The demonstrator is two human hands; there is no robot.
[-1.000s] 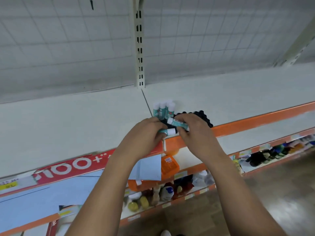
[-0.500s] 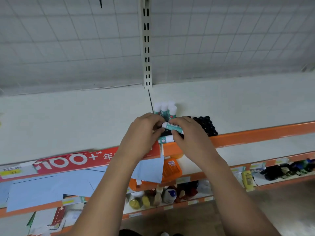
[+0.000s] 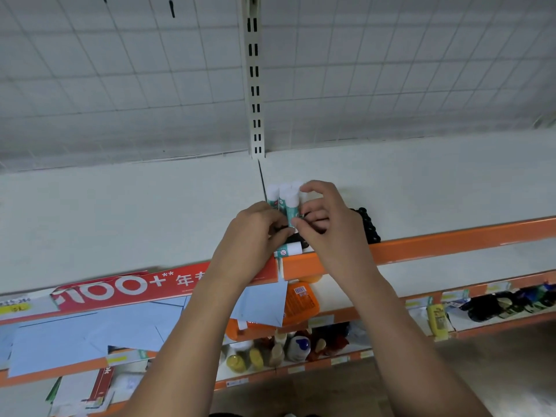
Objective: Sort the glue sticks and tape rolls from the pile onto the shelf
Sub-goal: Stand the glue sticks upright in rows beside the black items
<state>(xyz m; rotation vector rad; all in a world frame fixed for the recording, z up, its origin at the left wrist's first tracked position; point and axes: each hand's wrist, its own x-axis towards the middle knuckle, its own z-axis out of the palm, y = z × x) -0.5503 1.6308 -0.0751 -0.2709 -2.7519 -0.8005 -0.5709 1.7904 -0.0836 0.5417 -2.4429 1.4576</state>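
Note:
Several teal glue sticks with white caps (image 3: 275,195) stand upright together on the white shelf (image 3: 150,212), near the seam. My right hand (image 3: 329,227) holds one more glue stick (image 3: 291,210) upright against that group, thumb low on it and index finger by its cap. My left hand (image 3: 252,236) has its curled fingertips at the same stick's lower end. Another glue stick (image 3: 288,249) lies on its side at the shelf's front edge, just below my left fingers. Black tape rolls (image 3: 369,228) sit behind my right hand, partly hidden by it.
The orange front rail (image 3: 451,242) and a red sign strip (image 3: 126,288) edge the shelf. A slotted upright post (image 3: 254,85) and wire grid back it. Lower shelves hold blue envelopes (image 3: 90,332), an orange basket (image 3: 301,305) and small bottles (image 3: 285,347).
The glue stick held slanted between both hands has been turned upright and moved back against the standing group. The lying stick stayed put. The camera shifted slightly.

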